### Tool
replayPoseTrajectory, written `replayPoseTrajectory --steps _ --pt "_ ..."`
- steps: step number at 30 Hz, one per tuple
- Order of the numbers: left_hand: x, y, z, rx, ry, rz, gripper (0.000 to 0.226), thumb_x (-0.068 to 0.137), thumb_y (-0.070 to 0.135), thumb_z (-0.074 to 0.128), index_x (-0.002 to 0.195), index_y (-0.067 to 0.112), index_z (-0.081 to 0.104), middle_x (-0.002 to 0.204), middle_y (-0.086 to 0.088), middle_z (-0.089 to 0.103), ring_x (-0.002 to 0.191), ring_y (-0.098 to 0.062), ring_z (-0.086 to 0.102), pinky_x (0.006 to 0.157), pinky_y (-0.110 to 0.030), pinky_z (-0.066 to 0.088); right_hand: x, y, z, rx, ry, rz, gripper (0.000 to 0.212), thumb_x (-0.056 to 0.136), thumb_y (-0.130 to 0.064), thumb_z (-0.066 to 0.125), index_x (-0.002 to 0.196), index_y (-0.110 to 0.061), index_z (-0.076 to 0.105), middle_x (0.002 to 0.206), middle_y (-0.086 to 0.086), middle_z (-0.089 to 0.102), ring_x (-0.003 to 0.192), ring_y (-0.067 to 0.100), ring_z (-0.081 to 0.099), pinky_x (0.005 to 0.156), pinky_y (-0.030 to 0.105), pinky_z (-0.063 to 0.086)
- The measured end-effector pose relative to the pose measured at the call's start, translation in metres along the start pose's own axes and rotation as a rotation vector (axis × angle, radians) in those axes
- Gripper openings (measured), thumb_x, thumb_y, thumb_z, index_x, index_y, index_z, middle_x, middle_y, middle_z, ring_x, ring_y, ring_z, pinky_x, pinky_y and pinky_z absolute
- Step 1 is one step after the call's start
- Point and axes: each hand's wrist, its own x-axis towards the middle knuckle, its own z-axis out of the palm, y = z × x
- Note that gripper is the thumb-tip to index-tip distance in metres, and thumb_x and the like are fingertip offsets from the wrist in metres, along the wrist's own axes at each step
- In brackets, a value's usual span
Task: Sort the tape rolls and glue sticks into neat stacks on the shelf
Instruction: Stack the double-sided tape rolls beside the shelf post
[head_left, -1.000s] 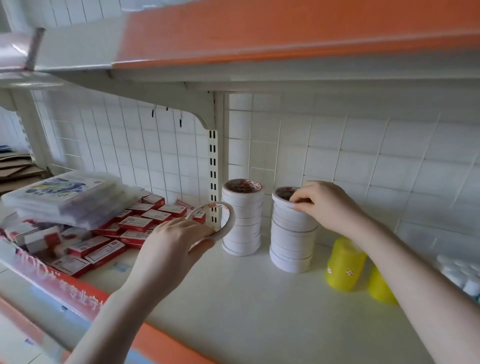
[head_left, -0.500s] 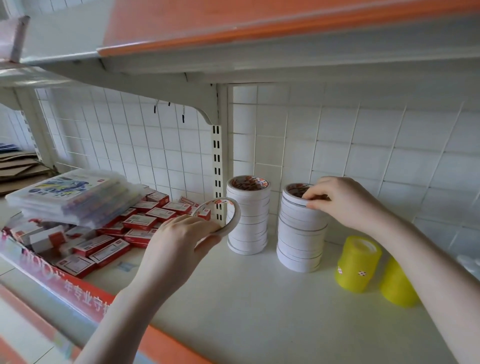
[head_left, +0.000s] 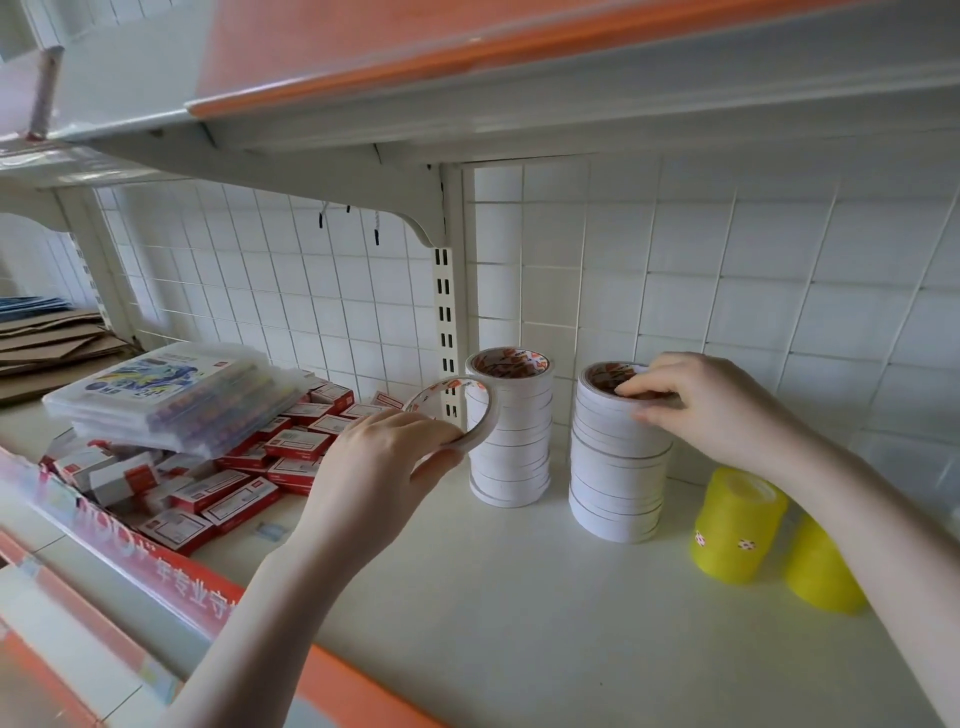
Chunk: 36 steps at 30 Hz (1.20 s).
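Pinched between thumb and fingers of the left hand (head_left: 384, 457), a single thin tape roll (head_left: 457, 413) stands on edge, its hole facing roughly toward the camera, so its axis runs about level rather than upright. Just beyond that grip, up and to its right, rises the left stack (head_left: 511, 431) of white tape rolls; the held roll overlaps its near side in this view, and whether they touch I cannot tell. To sit flat on top, the roll would, by my judgement, need tipping until its axis stands vertical, then lifting above the stack's top rim, since it now sits below that rim.

Further right of the grip, apart from the first stack, stands the right stack (head_left: 618, 457). On it the right hand (head_left: 711, 410) has its fingertips curled over the top rim and thumb against the side, gripping the uppermost rolls, apparently squaring them. The left hand is plainly the nearer one to the left stack.

Counts: one loose roll in hand, two white stacks whose separate rolls are too many and too thin to count surely, and two yellow rolls (head_left: 737, 522) on the shelf (head_left: 467, 597) below the right forearm. Left of the grip lie many red-and-white boxes (head_left: 249, 467) under two or three clear flat packs (head_left: 171, 392). I cannot make out any glue sticks.
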Motion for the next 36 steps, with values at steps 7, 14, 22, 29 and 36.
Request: replayPoseTrajectory --steps 7,14,22,29,36 --pt "0.046 0.003 -0.004 0.024 -0.064 0.014 0.01 0.084 0.025 0.062 0.087 0.02 0.071 0.075 0.001 0.066 0.075 -0.024 0.059 0.063 -0.036 0.047 -0.018 0.01 0.002 -0.009 0.215 0.003 0.027 0.082 -0.013 0.069 0.109 -0.018 0.071 0.098 0.0 0.066 0.096 0.022 0.057 0.076 0.028 0.038" --pt "0.093 -0.006 0.013 0.053 -0.274 -0.078 0.02 0.089 0.032 0.059 0.107 0.031 0.068 0.102 0.008 0.068 0.095 -0.016 0.059 0.08 -0.033 0.047 -0.044 0.017 -0.001 -0.001 0.278 0.054 0.02 0.079 -0.014 0.072 0.099 -0.017 0.073 0.09 0.0 0.067 0.088 0.025 0.061 0.075 0.032 0.045" --pt "0.11 -0.009 0.028 0.037 -0.381 -0.059 0.023 0.087 0.035 0.061 0.109 0.031 0.068 0.106 0.005 0.068 0.096 -0.017 0.06 0.084 -0.037 0.049 -0.061 0.027 0.001 -0.019 0.271 0.126 0.021 0.074 -0.011 0.077 0.094 -0.015 0.074 0.088 0.001 0.067 0.084 0.026 0.063 0.071 0.029 0.04" --pt "0.116 -0.01 0.036 0.044 -0.423 -0.043 0.021 0.088 0.034 0.06 0.107 0.032 0.068 0.104 0.008 0.069 0.094 -0.016 0.061 0.084 -0.037 0.049 -0.066 0.029 0.003 -0.022 0.277 0.165 0.021 0.074 -0.013 0.077 0.094 -0.017 0.074 0.089 -0.001 0.067 0.084 0.025 0.063 0.071 0.029 0.04" --pt "0.115 -0.012 0.038 0.024 -0.451 -0.057 0.02 0.087 0.032 0.062 0.106 0.031 0.068 0.104 0.009 0.068 0.093 -0.013 0.061 0.085 -0.037 0.05 -0.067 0.028 0.004 -0.013 0.258 0.179 0.02 0.078 -0.016 0.074 0.098 -0.02 0.073 0.094 -0.002 0.067 0.09 0.025 0.062 0.075 0.034 0.044"
